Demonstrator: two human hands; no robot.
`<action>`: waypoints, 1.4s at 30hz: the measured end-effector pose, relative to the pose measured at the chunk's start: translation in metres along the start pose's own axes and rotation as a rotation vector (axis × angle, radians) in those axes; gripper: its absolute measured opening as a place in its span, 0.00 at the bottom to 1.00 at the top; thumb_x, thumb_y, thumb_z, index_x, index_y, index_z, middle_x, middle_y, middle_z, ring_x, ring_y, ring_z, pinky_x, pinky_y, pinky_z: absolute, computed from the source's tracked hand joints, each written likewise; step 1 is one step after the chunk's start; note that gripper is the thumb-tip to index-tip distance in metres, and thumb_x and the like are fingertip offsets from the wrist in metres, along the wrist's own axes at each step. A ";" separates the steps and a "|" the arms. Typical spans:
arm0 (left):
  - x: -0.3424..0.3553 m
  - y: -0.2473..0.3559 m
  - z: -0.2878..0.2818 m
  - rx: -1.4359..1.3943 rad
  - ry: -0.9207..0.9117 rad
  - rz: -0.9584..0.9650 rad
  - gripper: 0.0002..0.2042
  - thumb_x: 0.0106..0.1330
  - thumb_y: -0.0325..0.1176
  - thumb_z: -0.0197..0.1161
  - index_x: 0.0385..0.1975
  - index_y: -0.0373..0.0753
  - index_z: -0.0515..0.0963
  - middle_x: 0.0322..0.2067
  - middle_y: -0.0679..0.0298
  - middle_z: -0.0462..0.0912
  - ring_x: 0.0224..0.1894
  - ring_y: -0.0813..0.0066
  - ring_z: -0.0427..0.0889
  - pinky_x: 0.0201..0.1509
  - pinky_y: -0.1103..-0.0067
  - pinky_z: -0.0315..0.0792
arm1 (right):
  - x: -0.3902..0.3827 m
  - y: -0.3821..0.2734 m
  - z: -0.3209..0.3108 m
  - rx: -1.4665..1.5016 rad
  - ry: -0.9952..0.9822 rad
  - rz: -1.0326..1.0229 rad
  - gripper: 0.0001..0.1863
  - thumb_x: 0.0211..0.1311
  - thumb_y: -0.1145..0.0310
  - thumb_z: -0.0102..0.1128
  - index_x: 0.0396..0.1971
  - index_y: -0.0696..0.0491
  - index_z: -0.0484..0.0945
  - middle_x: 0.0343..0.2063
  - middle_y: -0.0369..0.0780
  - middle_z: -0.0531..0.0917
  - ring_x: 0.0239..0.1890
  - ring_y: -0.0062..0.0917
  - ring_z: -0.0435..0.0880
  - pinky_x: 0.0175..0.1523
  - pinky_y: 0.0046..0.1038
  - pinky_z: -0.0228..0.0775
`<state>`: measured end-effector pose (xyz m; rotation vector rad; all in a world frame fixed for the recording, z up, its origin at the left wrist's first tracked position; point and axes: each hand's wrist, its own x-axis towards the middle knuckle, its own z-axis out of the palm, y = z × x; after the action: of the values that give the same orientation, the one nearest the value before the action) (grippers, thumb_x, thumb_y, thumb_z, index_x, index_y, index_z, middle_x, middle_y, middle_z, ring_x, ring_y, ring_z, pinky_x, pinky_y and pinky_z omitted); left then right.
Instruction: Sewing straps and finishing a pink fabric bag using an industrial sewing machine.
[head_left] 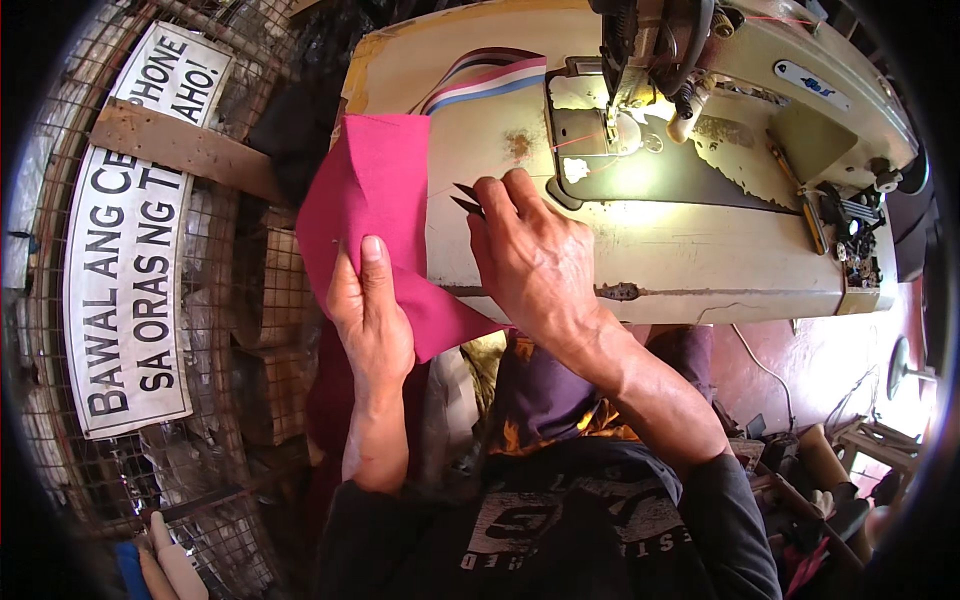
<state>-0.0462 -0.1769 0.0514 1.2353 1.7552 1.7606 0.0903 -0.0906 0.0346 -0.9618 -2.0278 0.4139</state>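
Note:
A magenta piece of fabric (385,180) lies over the left edge of the sewing table and hangs down toward my lap. My left hand (372,305) grips it, thumb on top and the fingers hidden beneath the cloth. Just right of the cloth, above the tabletop, my right hand (530,245) is closed around small black thread snips (467,198). Only their two dark pointed tips stick out, slightly apart, toward the fabric; the rest is inside my fist.
A sewing machine (800,70) with its lamp lit stands at the right of the worn table (690,240). Striped ribbon (490,85) lies at the back. Small tools and metal parts (850,220) sit at the right end. Left is a wire mesh wall with a white sign (130,290).

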 end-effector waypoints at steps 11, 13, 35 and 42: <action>0.011 0.027 -0.042 -0.131 0.141 0.054 0.18 0.80 0.38 0.53 0.61 0.33 0.74 0.55 0.59 0.81 0.55 0.74 0.79 0.62 0.75 0.71 | -0.016 0.012 0.022 0.271 -0.038 0.095 0.10 0.67 0.68 0.60 0.43 0.54 0.72 0.35 0.45 0.76 0.27 0.46 0.83 0.30 0.44 0.76; 0.019 0.041 -0.056 -0.148 0.204 0.063 0.22 0.78 0.41 0.55 0.64 0.34 0.71 0.59 0.55 0.78 0.58 0.66 0.80 0.62 0.69 0.74 | -0.018 0.007 0.028 0.352 -0.041 0.101 0.13 0.67 0.67 0.61 0.46 0.54 0.72 0.36 0.46 0.76 0.28 0.48 0.82 0.31 0.46 0.77; -0.002 0.107 -0.045 -0.139 0.396 0.172 0.23 0.80 0.36 0.50 0.65 0.23 0.67 0.61 0.49 0.76 0.61 0.65 0.77 0.67 0.72 0.69 | 0.016 -0.048 0.050 0.599 0.098 0.141 0.17 0.67 0.71 0.62 0.49 0.62 0.70 0.39 0.52 0.81 0.36 0.48 0.84 0.38 0.43 0.77; -0.003 0.114 -0.039 -0.180 0.427 0.219 0.24 0.77 0.38 0.54 0.67 0.29 0.68 0.65 0.53 0.73 0.64 0.65 0.74 0.69 0.68 0.67 | 0.012 -0.045 0.049 0.662 0.063 0.233 0.17 0.68 0.71 0.60 0.50 0.63 0.68 0.41 0.54 0.82 0.39 0.51 0.84 0.42 0.45 0.77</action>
<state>-0.0381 -0.2216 0.1631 1.0659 1.6702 2.3964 0.0256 -0.1083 0.0378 -0.7712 -1.5523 1.0840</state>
